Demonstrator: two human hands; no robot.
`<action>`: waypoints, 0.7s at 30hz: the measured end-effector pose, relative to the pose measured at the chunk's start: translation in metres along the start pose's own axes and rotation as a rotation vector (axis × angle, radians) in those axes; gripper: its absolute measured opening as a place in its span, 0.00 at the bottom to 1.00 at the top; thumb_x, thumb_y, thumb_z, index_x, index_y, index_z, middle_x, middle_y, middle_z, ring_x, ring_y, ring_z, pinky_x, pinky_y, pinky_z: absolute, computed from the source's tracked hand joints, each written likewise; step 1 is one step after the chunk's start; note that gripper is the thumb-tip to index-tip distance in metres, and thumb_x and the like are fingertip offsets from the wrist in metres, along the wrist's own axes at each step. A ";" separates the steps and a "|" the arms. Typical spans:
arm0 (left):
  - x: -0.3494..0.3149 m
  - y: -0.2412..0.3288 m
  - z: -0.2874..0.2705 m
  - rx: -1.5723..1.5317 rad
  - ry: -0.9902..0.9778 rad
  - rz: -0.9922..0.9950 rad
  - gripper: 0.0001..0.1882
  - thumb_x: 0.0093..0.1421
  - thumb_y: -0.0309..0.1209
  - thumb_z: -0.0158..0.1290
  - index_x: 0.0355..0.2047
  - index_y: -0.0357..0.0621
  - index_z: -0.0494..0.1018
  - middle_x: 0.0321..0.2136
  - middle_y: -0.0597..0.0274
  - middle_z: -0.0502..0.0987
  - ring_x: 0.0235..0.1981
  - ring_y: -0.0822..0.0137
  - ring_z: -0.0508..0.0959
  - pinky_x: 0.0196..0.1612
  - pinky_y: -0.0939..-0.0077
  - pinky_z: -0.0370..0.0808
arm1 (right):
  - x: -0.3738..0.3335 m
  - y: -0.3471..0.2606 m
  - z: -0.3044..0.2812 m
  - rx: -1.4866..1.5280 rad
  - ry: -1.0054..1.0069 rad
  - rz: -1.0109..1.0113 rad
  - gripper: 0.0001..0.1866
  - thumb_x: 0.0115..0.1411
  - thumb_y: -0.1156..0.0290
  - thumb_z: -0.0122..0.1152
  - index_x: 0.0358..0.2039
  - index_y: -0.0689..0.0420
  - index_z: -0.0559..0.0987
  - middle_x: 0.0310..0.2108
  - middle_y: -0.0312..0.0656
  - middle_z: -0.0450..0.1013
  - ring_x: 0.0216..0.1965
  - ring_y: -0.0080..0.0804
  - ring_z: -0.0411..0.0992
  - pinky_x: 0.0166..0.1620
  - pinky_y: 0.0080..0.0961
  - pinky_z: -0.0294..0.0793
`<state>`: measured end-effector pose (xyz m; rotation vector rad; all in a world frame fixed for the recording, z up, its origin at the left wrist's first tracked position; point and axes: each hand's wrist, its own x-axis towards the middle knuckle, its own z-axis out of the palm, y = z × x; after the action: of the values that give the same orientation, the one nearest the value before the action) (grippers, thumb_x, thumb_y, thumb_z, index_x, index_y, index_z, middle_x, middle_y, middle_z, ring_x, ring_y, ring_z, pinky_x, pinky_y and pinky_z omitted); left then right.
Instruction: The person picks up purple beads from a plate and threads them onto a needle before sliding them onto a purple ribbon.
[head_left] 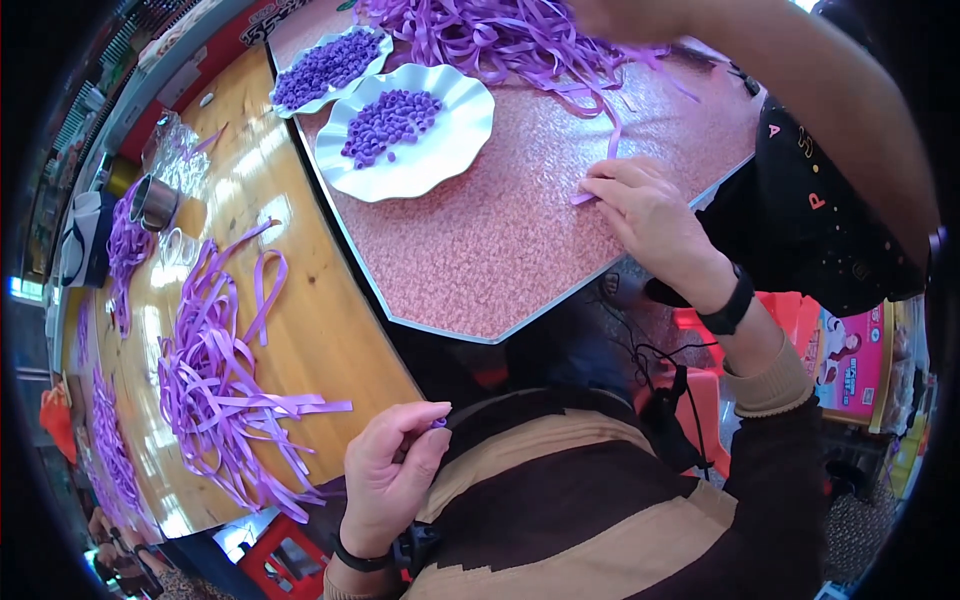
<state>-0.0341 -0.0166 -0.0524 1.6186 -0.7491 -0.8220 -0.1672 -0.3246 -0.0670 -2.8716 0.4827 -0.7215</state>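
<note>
My right hand (650,215) is over the pink speckled table, its fingers pinched on the end of a flat purple ribbon (614,138). That ribbon runs back to a tangled heap of purple ribbons (490,38). Close to my body, off the table's front edge, my left hand (385,475) is closed with a small purple bead (438,423) between thumb and forefinger. A white scalloped plate (455,150) bears loose purple beads (390,122). Behind it, a second white plate (379,58) is more fully covered with beads.
Another person's bare arm (840,80) reaches across the far right over the ribbon heap. On the wooden table (330,375) at left lie more ribbons (215,375) and a metal cup (154,203). Red stools (705,400) and black cables (650,350) are at right below the table.
</note>
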 end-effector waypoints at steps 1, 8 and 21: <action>0.000 -0.002 -0.002 0.024 -0.031 0.006 0.10 0.55 0.20 0.51 0.39 0.37 0.71 0.27 0.66 0.71 0.26 0.79 0.70 0.30 0.87 0.67 | 0.000 0.003 0.002 0.024 -0.063 -0.022 0.11 0.50 0.77 0.54 0.37 0.62 0.74 0.36 0.47 0.70 0.40 0.43 0.68 0.47 0.33 0.66; 0.009 0.003 0.001 0.093 -0.116 0.064 0.10 0.55 0.20 0.50 0.39 0.37 0.72 0.29 0.65 0.71 0.27 0.78 0.71 0.31 0.87 0.68 | 0.011 0.006 0.011 -0.131 -0.031 -0.158 0.05 0.50 0.76 0.55 0.29 0.62 0.71 0.29 0.45 0.68 0.35 0.41 0.68 0.45 0.34 0.66; 0.017 0.010 0.013 0.100 -0.157 0.233 0.10 0.53 0.21 0.52 0.37 0.40 0.73 0.25 0.61 0.74 0.25 0.71 0.73 0.30 0.80 0.69 | 0.006 -0.058 -0.002 1.072 -0.203 0.523 0.04 0.59 0.72 0.48 0.29 0.58 0.70 0.21 0.28 0.63 0.23 0.13 0.60 0.27 0.11 0.58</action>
<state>-0.0353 -0.0396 -0.0467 1.5303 -1.0833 -0.7573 -0.1471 -0.2721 -0.0502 -1.6905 0.5510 -0.3914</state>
